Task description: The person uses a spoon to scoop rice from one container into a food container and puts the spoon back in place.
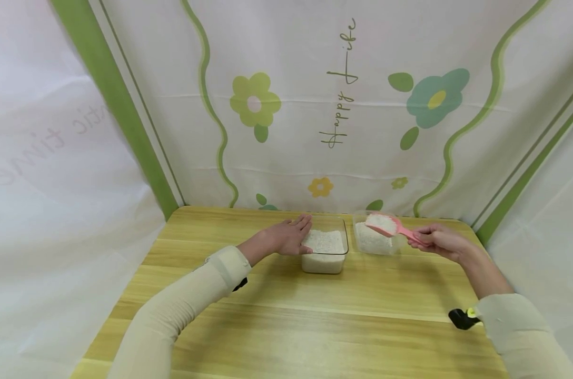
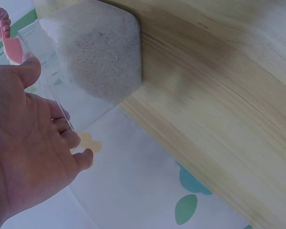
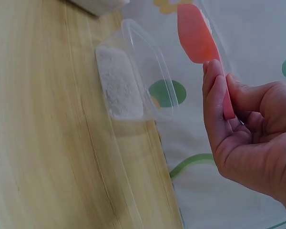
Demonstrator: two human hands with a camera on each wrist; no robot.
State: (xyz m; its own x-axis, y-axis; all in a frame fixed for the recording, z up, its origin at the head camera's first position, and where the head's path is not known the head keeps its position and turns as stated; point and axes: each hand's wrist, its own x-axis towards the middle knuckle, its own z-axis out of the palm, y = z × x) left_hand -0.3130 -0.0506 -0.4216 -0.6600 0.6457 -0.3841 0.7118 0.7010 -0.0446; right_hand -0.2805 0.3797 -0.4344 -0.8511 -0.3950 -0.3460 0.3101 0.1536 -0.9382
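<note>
My left hand [image 1: 288, 238] rests its outstretched fingers on the left rim of a square clear container [image 1: 322, 267], with the thumb at the front corner. White, rice-like grains [image 2: 102, 57] fill its lower part. My right hand [image 1: 440, 241] grips the handle of a pink scoop [image 1: 406, 232] between thumb and fingers. Similar grains [image 1: 381, 221] heap the scoop's bowl, which is held above a second, clear plastic container [image 3: 168, 90]. That container stands to the right of the first and has white grains [image 3: 117, 81] in its bottom.
Both containers stand near the back edge of the wooden table [image 1: 315, 326]. A white curtain [image 1: 286, 58] printed with flowers hangs right behind it, and more curtain hangs along both sides. Black wrist devices [image 1: 463, 319] sit by the sleeves.
</note>
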